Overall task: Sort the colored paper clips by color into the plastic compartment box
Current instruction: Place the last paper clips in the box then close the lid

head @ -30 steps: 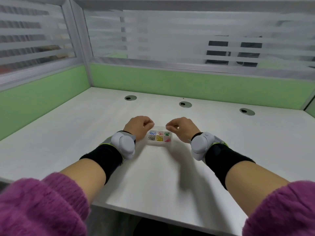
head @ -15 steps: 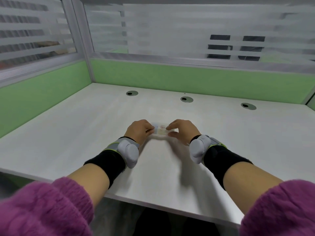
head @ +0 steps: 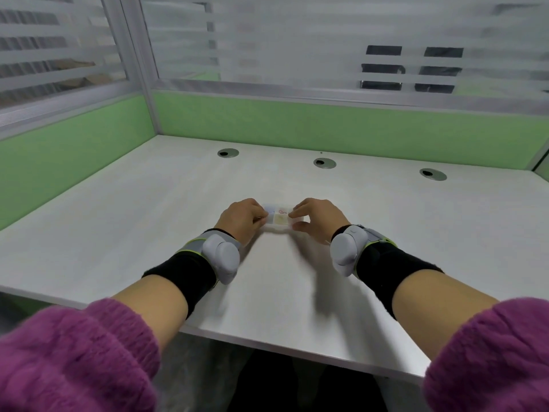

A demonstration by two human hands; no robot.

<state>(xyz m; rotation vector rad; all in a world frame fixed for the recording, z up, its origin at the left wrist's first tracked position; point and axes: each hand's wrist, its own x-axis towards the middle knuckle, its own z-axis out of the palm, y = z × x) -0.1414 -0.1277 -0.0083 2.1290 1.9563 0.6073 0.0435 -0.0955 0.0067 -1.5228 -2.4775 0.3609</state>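
Hands flank the plastic compartment box [head: 277, 219] on the white surface [head: 148, 218] — left hand [head: 244, 219] pinching its left end, right hand [head: 315, 217] its right, long axis running between them. Inside, reddish clips [head: 282, 210] show in one compartment, yellowish beside; other contents too blurred to tell.

Compartment box [head: 278, 219] blurred, ends hidden under both hands, paper clips [head: 282, 210] too small to sort

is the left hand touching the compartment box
Touching: in the head view the left hand's fingertips press on the compartment box's left end, no gap.
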